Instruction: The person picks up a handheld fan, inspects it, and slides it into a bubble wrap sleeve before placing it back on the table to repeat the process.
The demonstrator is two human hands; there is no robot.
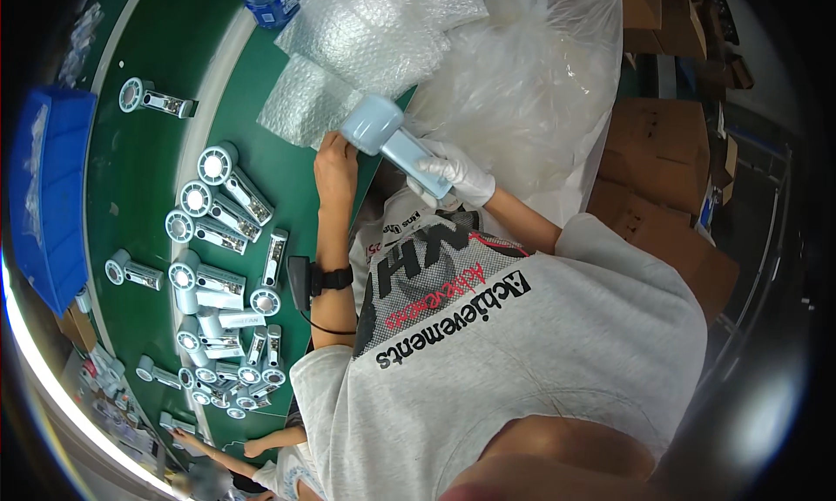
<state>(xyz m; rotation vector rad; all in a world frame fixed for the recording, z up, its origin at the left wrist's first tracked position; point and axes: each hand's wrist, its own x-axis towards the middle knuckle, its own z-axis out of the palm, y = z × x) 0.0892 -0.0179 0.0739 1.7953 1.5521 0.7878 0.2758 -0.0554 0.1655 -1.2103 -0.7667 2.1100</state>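
A light blue handheld fan (396, 145) is held tilted in front of my chest, its smooth back showing. My right hand (455, 173), in a white glove, is wrapped round the lower part of its handle. My bare left hand (336, 157) grips the edge of the round fan head with bent fingers; the fingertips are partly hidden. On my left forearm is a black strap with a dark box-shaped device (303, 281) and a cable. Clear bubble wrap sheets (305, 100) lie just beyond my left hand.
Several similar fans (218, 165) lie on the green table (248, 83) to the left. A blue bin (52, 196) stands past the belt (131, 205). Plastic bags (522, 83) and cardboard boxes (657, 144) are at right. Another person's arm (209, 449) reaches in at lower left.
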